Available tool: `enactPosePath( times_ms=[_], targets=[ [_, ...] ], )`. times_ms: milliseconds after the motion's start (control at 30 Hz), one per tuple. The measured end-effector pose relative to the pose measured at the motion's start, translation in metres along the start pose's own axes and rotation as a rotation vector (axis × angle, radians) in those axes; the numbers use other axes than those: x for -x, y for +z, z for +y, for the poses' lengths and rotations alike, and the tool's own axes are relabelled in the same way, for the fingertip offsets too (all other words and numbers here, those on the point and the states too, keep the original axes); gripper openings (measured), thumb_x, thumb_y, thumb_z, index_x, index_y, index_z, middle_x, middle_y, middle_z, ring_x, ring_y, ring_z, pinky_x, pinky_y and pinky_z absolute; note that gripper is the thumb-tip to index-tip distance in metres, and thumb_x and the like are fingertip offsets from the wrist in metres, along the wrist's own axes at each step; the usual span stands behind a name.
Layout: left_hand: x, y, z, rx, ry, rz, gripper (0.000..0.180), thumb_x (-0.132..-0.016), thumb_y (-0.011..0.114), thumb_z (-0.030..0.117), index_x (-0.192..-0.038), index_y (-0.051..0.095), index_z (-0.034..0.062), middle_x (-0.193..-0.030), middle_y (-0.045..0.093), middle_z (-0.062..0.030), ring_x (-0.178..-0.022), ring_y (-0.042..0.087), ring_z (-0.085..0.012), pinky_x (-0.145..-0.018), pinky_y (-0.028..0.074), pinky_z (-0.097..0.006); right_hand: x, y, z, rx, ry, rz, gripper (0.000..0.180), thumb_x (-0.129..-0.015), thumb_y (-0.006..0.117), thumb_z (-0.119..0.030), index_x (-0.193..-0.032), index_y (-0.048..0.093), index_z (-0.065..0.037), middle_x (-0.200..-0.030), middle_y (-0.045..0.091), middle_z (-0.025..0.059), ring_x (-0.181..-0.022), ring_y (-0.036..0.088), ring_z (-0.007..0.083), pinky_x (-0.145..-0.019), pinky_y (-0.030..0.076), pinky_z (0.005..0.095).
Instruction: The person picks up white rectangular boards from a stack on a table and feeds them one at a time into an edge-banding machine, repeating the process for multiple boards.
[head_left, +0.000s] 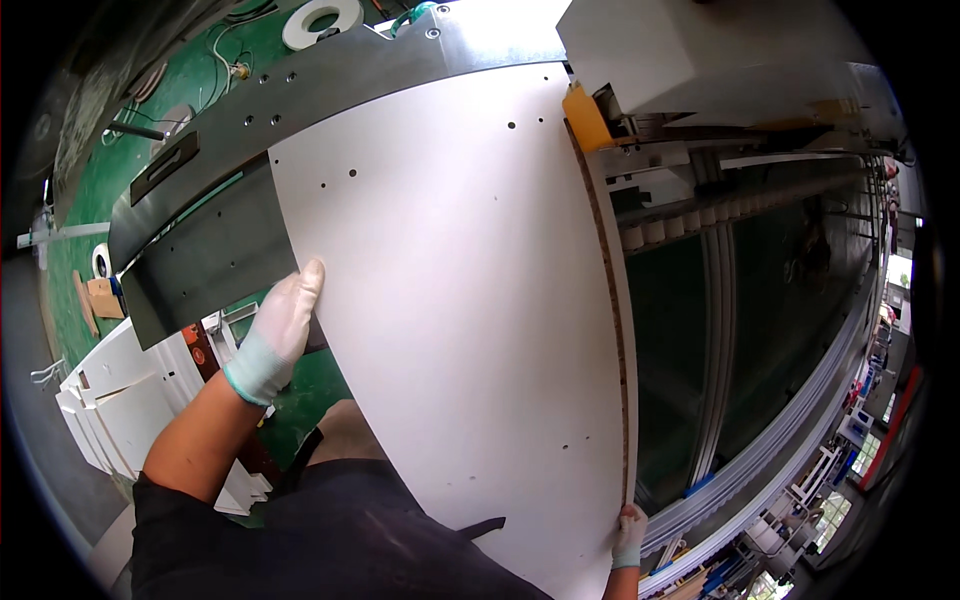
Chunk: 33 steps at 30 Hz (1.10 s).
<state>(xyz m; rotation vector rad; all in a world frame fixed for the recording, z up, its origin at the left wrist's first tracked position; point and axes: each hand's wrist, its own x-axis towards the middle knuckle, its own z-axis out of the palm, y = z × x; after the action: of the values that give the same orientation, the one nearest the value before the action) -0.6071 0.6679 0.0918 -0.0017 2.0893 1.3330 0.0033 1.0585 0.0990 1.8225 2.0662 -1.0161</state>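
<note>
A large white board [455,300] lies flat across the middle of the view, its far end resting on the grey metal counter [300,90] of a machine and its near end reaching back to the person's body. Small drilled holes dot its face near the far end and near the lower right, and its raw brown chipboard edge [610,330] runs down the right side, along a strip of rollers [680,225] on the machine. The left hand [275,335], in a whitish glove with a teal cuff, lies on the board's left edge, its fingers held together and stretched flat along that edge, pressing rather than curling around it. The right hand [630,535], gloved the same way, sits at the board's near right corner, beside the raw edge; its fingers are mostly hidden, so I cannot tell whether they are closed on the corner. A yellow block [585,118] stands at the board's far right corner, below the machine's white housing [700,45]. To the left, beyond the counter, a green floor [130,170] shows, with a stack of white panels [125,400] standing below the left forearm and a roll of white tape [322,20] at the top.
</note>
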Motion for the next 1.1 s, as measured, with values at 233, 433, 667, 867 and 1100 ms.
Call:
enactPosePath(
  times_ms=[233, 433, 667, 867, 1100],
  targets=[
    [-0.013, 0.037, 0.034, 0.279, -0.322, 0.039, 0.057, -0.11, 0.04, 0.046, -0.111, 0.062, -0.0062, -0.101, 0.068, -0.0079, -0.092, 0.062, -0.0134, -0.088, 0.05, -0.028, -0.037, -0.022, -0.001, -0.015, 0.032, 0.049, 0.038, -0.098, 0.063, -0.037, -0.107, 0.065, 0.0, -0.093, 0.058, -0.001, -0.083, 0.049, 0.0112, -0.075, 0.041, 0.0262],
    [-0.043, 0.091, 0.066, 0.384, -0.429, 0.073, 0.048, -0.106, 0.05, 0.046, -0.115, 0.063, 0.001, -0.097, 0.069, -0.0071, -0.079, 0.067, -0.015, -0.074, 0.058, -0.033, -0.096, -0.06, -0.008, -0.074, -0.057, -0.057, 0.036, -0.1, 0.061, -0.035, -0.099, 0.066, 0.001, -0.088, 0.059, -0.0006, -0.083, 0.05, 0.0111, -0.074, 0.041, 0.0263],
    [-0.077, 0.157, 0.106, 0.381, -0.48, 0.016, 0.05, -0.105, 0.05, 0.049, -0.118, 0.061, 0.0022, -0.098, 0.07, -0.0079, -0.08, 0.07, -0.0178, -0.075, 0.06, -0.037, -0.163, -0.101, -0.014, -0.175, -0.194, -0.061, 0.04, -0.102, 0.059, -0.04, -0.093, 0.065, -0.001, -0.085, 0.058, -0.0019, -0.082, 0.049, 0.0098, -0.073, 0.041, 0.0264],
    [-0.118, 0.221, 0.127, 0.417, -0.388, 0.018, 0.044, -0.105, 0.048, 0.041, -0.123, 0.06, 0.002, -0.114, 0.068, -0.0091, -0.101, 0.068, -0.0226, -0.085, 0.058, -0.041, -0.23, -0.15, -0.017, -0.232, -0.241, -0.091, 0.03, -0.098, 0.059, -0.028, -0.098, 0.066, 0.002, -0.089, 0.062, 0.0008, -0.085, 0.052, 0.0114, -0.077, 0.043, 0.027],
    [-0.164, 0.264, 0.112, 4.401, -1.464, 0.016, 0.035, -0.101, 0.047, 0.031, -0.12, 0.06, 0.0044, -0.12, 0.065, -0.0137, -0.114, 0.061, -0.0233, -0.094, 0.048, -0.036, -0.258, -0.137, -0.099, -0.168, -0.462, 0.566, 0.046, -0.092, 0.06, -0.014, -0.135, 0.055, 0.003, -0.135, 0.056, 0.0185, -0.127, 0.053, 0.0303, -0.108, 0.042, 0.0387]
  ],
)
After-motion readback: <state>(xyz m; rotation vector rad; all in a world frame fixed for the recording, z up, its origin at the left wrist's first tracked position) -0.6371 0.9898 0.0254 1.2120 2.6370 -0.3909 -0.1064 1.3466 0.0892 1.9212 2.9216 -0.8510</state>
